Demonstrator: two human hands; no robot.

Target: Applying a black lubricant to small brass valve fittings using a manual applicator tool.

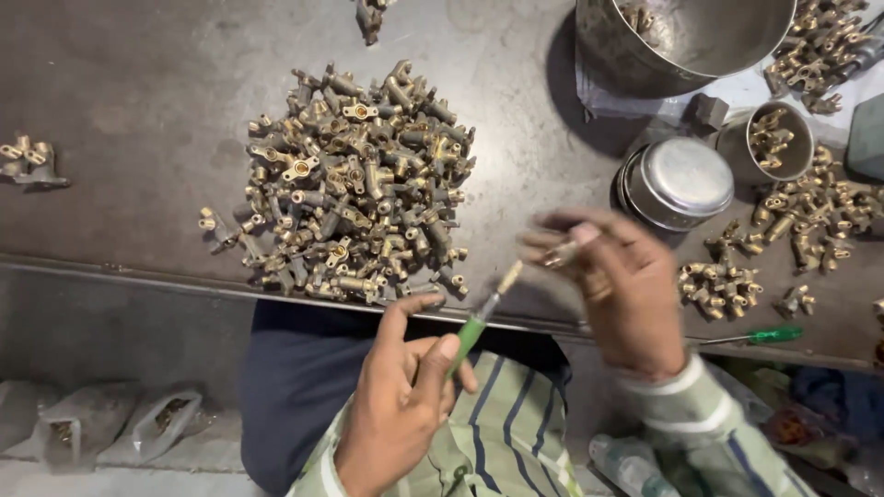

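Down at the edge of the dark metal worktable (138,120), the person's left hand (401,405) is gripping a small green-handled brush (477,317), with thumb and fingers closed around the green shaft and the pale tip pointing up and to the right. That tip is hovering just beside a small brass fitting (564,253) that the right hand (619,290) is pinching between its fingertips; the right hand is blurred, so how exactly the fitting is lying in the fingers cannot be told. Both hands are working over the table's near edge, in front of the person's dark lap and striped sleeves.

Beyond the left hand, a large heap of brass fittings (354,184) is lying on the table. To the right of the right hand, a smaller cluster of brass fittings (723,285) is sitting near a green-handled screwdriver (750,338) that is lying along the table edge. Behind them, a round steel lidded tin (677,181) is standing beside a small steel cup (778,138) holding a few fittings, and a large steel bowl (681,41) is sitting at the top. More brass parts are lying scattered at the far right (820,216).
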